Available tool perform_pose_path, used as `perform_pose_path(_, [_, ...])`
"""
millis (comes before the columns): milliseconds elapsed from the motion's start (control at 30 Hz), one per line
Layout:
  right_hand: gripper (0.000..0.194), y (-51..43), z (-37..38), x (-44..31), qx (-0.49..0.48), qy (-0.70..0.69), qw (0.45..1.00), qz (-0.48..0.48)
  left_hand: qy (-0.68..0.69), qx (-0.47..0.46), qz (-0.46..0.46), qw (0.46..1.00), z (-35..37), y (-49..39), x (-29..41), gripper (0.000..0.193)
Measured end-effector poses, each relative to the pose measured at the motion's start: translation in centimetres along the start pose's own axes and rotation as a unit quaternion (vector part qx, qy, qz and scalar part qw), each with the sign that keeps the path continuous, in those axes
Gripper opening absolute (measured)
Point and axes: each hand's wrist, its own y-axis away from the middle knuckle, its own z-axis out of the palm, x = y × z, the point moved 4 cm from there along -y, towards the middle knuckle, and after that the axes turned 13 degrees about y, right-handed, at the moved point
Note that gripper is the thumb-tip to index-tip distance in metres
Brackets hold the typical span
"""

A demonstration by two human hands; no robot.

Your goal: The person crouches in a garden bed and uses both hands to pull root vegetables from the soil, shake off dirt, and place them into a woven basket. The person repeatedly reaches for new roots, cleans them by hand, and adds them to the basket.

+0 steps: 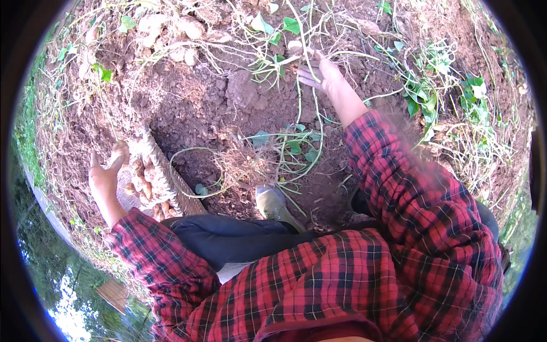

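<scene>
My left hand [104, 179] is over the left side of a woven basket [188, 194], its fingers apart. A rounded brown lump [121, 150] shows at its thumb; whether it is a gripped tuber is unclear. Inside the basket lie several soil-covered tubers [142, 177], apparently sweet potatoes. Farther out, my right hand [329, 77] reaches over the soil with fingers spread and palm partly showing. Just beyond its thumb sits a pale tuber [295, 46], close to or touching it. A long green vine stem [316, 100] passes across the fingers.
More tubers [191, 28] lie among roots at the far left. Leafy vines [427, 96] spread over the right side. Nearer me, a tangle of fine roots [250, 160] and looping stems lies by my shoe [275, 207]. Loose soil clods [241, 89] cover the ground between.
</scene>
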Motion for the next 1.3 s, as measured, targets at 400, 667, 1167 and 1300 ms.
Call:
perform_pose_path(400, [0.024, 2.0, 3.8, -1.7, -0.140, -0.265, 0.950, -0.087, 0.318, -0.092, 0.315, 0.889, 2.2, 5.5, 19.2, 0.045])
perform_pose_path(667, [0.020, 11.8, 8.9, -4.6, -0.275, -0.018, 0.932, -0.235, 0.434, -0.333, 0.325, 0.772, 9.2, 6.8, 27.2, 0.055])
perform_pose_path(1167, [0.020, 13.8, 9.1, -4.9, -0.367, -0.282, 0.875, -0.144, 0.689, -0.479, 0.030, 0.543, 10.4, 9.4, 28.5, 0.029])
perform_pose_path(1300, [0.018, 13.2, 8.9, -5.1, -0.336, -0.217, 0.909, -0.117, 0.649, -0.547, 0.046, 0.526, 10.6, 8.0, 28.0, 0.040])
